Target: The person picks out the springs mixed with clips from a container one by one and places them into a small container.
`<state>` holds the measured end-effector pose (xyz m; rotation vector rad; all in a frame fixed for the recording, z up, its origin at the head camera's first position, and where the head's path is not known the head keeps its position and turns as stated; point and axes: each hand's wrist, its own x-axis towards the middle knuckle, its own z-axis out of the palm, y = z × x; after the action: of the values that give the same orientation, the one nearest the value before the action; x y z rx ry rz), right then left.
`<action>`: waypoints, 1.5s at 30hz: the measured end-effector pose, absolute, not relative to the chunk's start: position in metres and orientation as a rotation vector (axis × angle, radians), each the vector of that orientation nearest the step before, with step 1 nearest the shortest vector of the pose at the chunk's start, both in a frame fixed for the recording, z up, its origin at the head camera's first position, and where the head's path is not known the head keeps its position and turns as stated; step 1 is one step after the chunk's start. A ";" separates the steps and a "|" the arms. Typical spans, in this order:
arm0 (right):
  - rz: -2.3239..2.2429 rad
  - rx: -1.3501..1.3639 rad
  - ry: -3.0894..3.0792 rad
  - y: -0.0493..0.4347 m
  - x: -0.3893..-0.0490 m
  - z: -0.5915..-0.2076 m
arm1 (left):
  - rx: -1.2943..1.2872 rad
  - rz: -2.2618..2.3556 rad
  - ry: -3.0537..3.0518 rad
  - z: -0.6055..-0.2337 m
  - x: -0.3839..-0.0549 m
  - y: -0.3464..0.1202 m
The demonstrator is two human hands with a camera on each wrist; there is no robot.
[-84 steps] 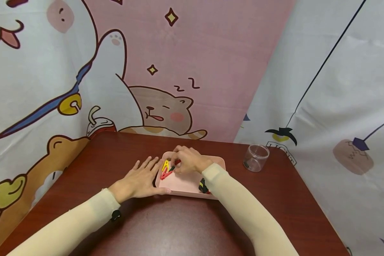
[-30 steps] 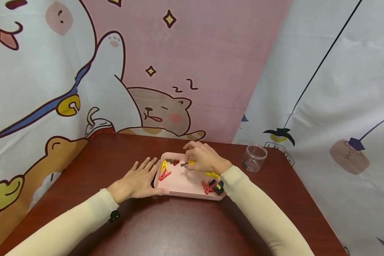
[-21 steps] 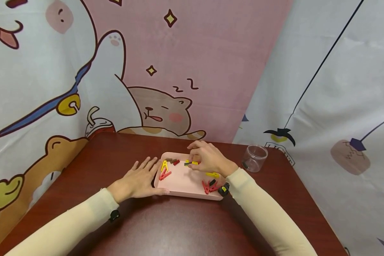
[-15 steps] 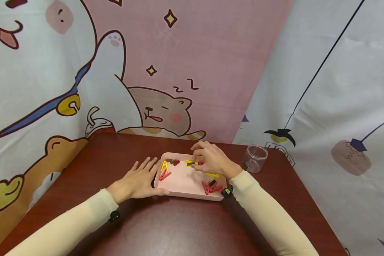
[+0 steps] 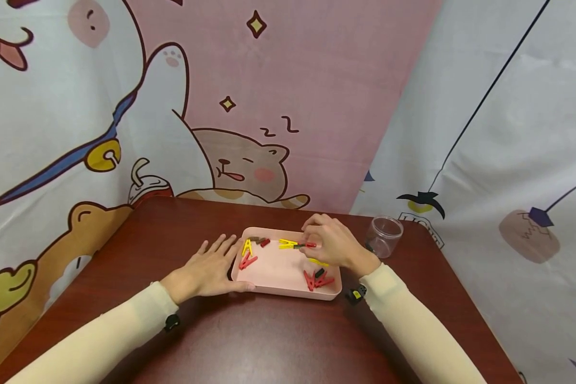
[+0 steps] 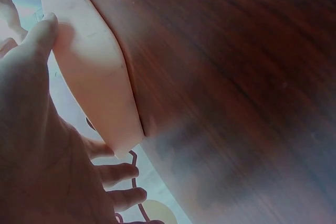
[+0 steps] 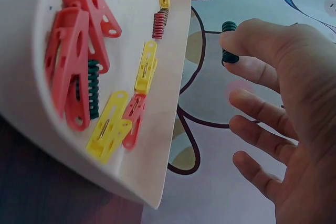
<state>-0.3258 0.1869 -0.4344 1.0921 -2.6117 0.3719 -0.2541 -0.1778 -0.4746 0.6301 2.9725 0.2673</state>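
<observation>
Behind everything we see a slightly wrinkled fabric backdrop (image 5: pixel 326 80) printed with cartoon animals, then a glossy dark-red wood-grain table (image 5: pixel 269 341). On it lies a smooth pink tray (image 5: pixel 273 272) with rounded corners, its long axis running 9 to 3 o'clock. Taking the tray as our clock face in the head view, the left hand (image 5: pixel 208 272) sits at 9 o'clock, fingers spread apart and thumb against the tray's wall. The right hand (image 5: pixel 333 242) is at 2 o'clock, thumb and index finger pinching a dark green coil spring (image 7: pixel 230 56), the other fingers apart. In the right wrist view we see that spring just beyond the rim, its long axis from 12 to 6 o'clock. Farther out, between 2 and 3, stands a clear cylindrical jar (image 5: pixel 385 246). Inside the tray we find flat, holed clips: a yellow clip (image 7: pixel 146 69) meeting a red clip (image 7: pixel 135 121) end to end, and overlapping red clips (image 7: pixel 71 61) at 4 o'clock. Smallest, a ribbed dark red spring (image 5: pixel 265 242) lies at 10 o'clock.
</observation>
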 end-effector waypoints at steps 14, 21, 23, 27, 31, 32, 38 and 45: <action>0.409 1.032 -2.564 0.211 -0.314 -0.430 | 0.628 0.287 2.960 -0.472 -0.254 -0.180; 0.424 0.983 -2.601 0.227 -0.312 -0.431 | 0.633 0.285 2.954 -0.472 -0.254 -0.179; 0.427 0.975 -2.601 0.232 -0.311 -0.430 | 0.637 0.287 2.951 -0.472 -0.254 -0.178; 0.432 0.948 -2.605 0.242 -0.311 -0.426 | 0.639 0.281 2.944 -0.471 -0.255 -0.177; 0.446 0.905 -2.618 0.250 -0.311 -0.423 | 0.629 0.280 2.946 -0.470 -0.256 -0.177; 0.446 0.889 -2.622 0.252 -0.312 -0.422 | 0.628 0.281 2.948 -0.470 -0.255 -0.177; 0.462 0.816 -2.638 0.268 -0.312 -0.422 | 0.622 0.299 2.944 -0.470 -0.253 -0.177; 0.493 0.776 -2.611 0.286 -0.314 -0.421 | 0.627 0.289 2.950 -0.471 -0.254 -0.178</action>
<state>-0.3141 0.2860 -0.4210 0.7755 -2.6111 0.4931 -0.2537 -0.1784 -0.4714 0.6271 2.9499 0.2891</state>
